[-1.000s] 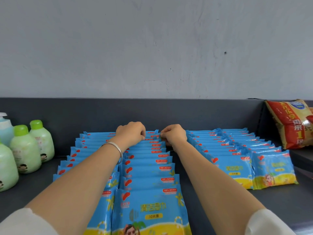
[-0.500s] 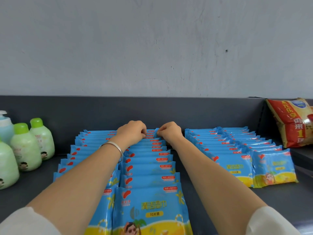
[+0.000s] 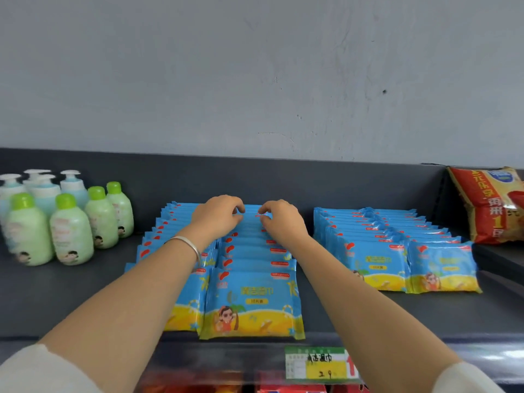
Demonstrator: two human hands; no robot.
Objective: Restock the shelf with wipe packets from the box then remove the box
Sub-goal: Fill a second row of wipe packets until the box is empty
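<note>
Blue and yellow wipe packets stand in rows on the dark shelf [image 3: 71,302]. The middle row [image 3: 252,299] runs from the shelf's front edge to the back, with a second row [image 3: 184,307] close on its left. Two more rows [image 3: 371,268] stand further right. My left hand [image 3: 218,218] and my right hand [image 3: 282,221] reach to the back of the middle row. Their curled fingertips pinch the top edge of the rearmost wipe packet [image 3: 252,216], a small gap between them. No box is in view.
Green-capped bottles [image 3: 71,231] and blue pump bottles [image 3: 42,191] stand at the left. A red and yellow bag [image 3: 490,205] leans at the far right. A price tag [image 3: 320,364] hangs on the shelf's front edge. The shelf's back panel [image 3: 283,177] rises behind the rows.
The view has pulled back and tilted down, so the shelf's front edge and price tag now show. My hands stay at the back of the middle row and have moved slightly apart.
</note>
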